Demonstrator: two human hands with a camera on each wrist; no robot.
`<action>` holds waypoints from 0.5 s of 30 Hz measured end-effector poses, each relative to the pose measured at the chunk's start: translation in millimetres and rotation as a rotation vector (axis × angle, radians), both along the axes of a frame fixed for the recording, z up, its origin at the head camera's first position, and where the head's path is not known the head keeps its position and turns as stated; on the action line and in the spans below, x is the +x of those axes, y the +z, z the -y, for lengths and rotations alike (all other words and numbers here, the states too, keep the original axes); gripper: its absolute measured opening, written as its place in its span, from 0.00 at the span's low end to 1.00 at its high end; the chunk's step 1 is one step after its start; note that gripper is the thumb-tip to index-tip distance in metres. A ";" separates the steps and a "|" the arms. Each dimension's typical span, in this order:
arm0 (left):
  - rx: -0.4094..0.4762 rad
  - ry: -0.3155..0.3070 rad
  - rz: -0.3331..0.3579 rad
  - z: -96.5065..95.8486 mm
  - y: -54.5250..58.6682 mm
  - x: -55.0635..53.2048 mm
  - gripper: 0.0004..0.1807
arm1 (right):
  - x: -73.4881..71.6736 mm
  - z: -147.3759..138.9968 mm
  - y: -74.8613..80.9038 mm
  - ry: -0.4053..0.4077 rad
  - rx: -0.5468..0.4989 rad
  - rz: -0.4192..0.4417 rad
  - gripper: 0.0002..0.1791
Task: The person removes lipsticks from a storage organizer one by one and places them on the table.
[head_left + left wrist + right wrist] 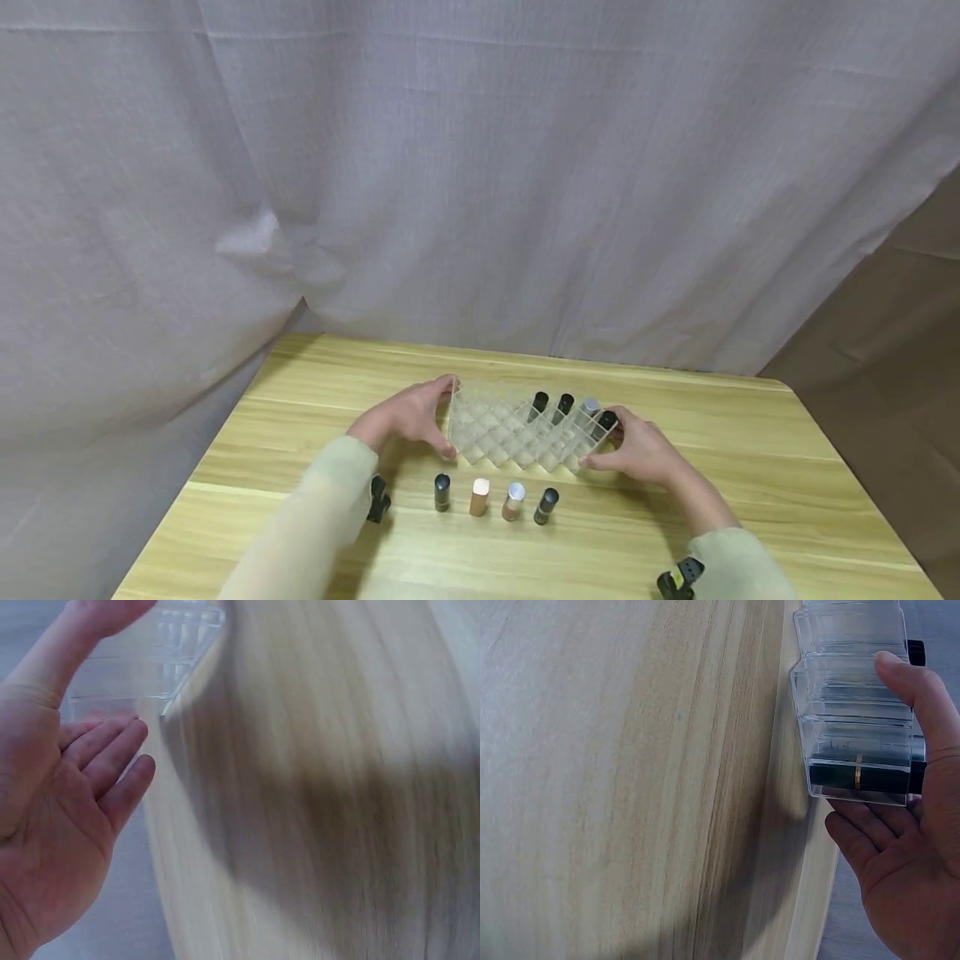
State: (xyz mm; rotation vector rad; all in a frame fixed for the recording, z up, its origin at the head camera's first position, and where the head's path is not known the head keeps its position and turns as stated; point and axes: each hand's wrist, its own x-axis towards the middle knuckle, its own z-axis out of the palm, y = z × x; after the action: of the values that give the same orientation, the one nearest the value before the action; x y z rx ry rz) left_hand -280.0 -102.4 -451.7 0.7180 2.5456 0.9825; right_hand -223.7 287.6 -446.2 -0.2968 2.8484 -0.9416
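Observation:
A clear plastic lipstick organizer (495, 429) with diamond-shaped slots spans the space between both hands. My left hand (411, 414) holds its left end, thumb at the front corner and fingers toward the back. At the right end, my right hand (639, 450) grips it the same way; in the right wrist view the thumb presses the organizer's clear wall (855, 705). Toward the right of the back slots stand a black lipstick (540, 404), another black lipstick (564, 407), a silver-capped lipstick (590, 407) and a black lipstick (605, 423) beside the right fingers.
In front of the organizer, a row on the wooden table (750, 467) holds a black lipstick (442, 493), a peach-coloured lipstick (479, 497), a silver-capped lipstick (513, 502) and a dark lipstick (546, 507). A grey curtain (480, 183) hangs behind the table's back edge.

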 end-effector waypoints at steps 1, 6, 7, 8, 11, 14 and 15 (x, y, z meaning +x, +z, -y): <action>-0.018 -0.001 -0.004 -0.3 0.7 0.1 0.60 | 0.1 0.0 0.1 0.001 -0.003 0.001 0.56; -0.070 0.014 -0.004 -0.8 1.7 0.0 0.65 | -0.1 0.1 -0.3 0.000 -0.019 0.012 0.56; -0.073 0.018 -0.002 -0.8 2.1 0.0 0.66 | -0.4 0.2 -0.4 -0.005 -0.017 0.015 0.57; -0.075 0.022 0.001 -0.9 2.8 0.0 0.67 | -0.7 0.1 -0.3 -0.004 -0.014 0.014 0.57; -0.081 0.030 0.010 -1.4 5.4 0.9 0.66 | -1.3 -0.2 0.8 0.001 -0.004 0.013 0.57; -0.101 0.035 0.013 -2.4 7.6 1.9 0.65 | -1.1 -0.3 1.4 0.011 -0.009 0.014 0.57; -0.110 0.035 0.011 -2.7 8.3 2.4 0.64 | -0.8 -0.1 1.6 0.012 -0.014 0.019 0.57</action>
State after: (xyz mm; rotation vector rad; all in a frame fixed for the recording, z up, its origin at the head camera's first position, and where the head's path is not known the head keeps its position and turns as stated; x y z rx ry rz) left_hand -277.6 -99.7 -443.4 0.6369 2.5880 0.8466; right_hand -224.5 287.7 -444.5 -0.3048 2.8212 -0.9570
